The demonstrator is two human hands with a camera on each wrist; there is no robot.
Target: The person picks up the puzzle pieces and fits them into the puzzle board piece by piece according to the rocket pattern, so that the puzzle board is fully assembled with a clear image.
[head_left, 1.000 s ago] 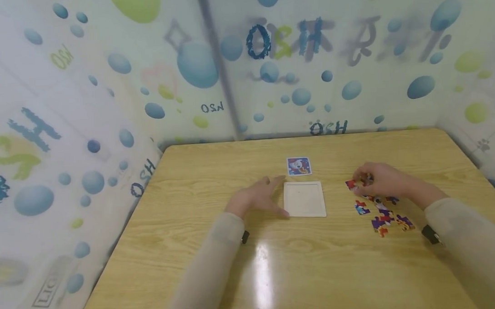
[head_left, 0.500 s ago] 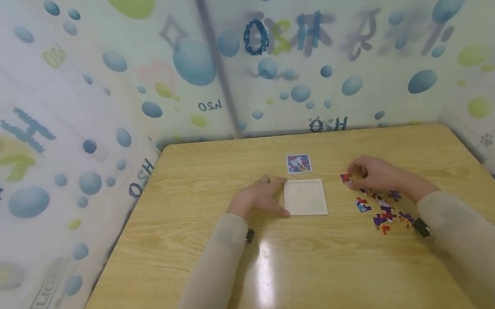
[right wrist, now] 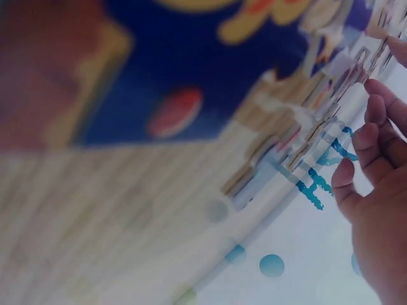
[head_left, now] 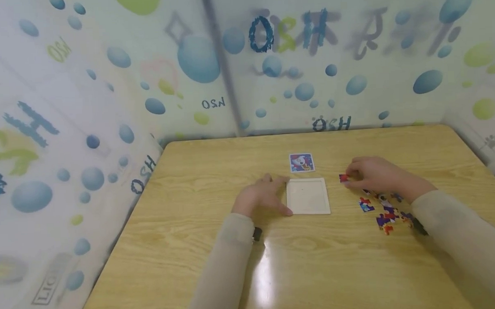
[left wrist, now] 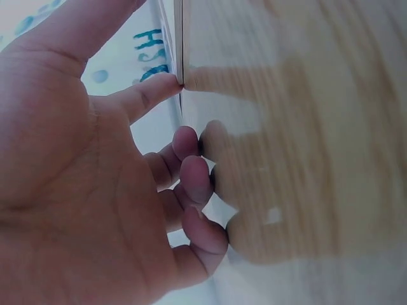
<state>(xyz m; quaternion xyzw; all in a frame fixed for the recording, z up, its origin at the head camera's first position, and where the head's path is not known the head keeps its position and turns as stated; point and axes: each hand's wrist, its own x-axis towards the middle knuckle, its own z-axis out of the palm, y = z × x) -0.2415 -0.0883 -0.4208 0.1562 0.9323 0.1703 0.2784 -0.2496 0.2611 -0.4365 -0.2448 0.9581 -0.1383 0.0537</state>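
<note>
In the head view my left hand point(head_left: 262, 197) lies at the left side of a white square puzzle tray point(head_left: 308, 196), its thumb and index finger spread to the near and far corners. The left wrist view shows the index fingertip at the tray's thin edge and other fingertips on the table. My right hand point(head_left: 377, 175) pinches a red puzzle piece point(head_left: 343, 178) between thumb and index finger, low over the table right of the tray. Several loose puzzle pieces point(head_left: 390, 214) lie below that hand, some partly hidden by it and the sleeve.
A small picture card point(head_left: 302, 162) with a white cartoon figure lies just behind the tray. All of this sits on a wooden table point(head_left: 184, 211) whose back edge meets a printed wall point(head_left: 342, 46). A dark blue piece point(right wrist: 172, 101) looms close in the right wrist view.
My right hand has shifted left with the red puzzle piece, away from the loose pieces and nearer the tray. The left hand stays at the tray's left edge. The head view sways slightly.
</note>
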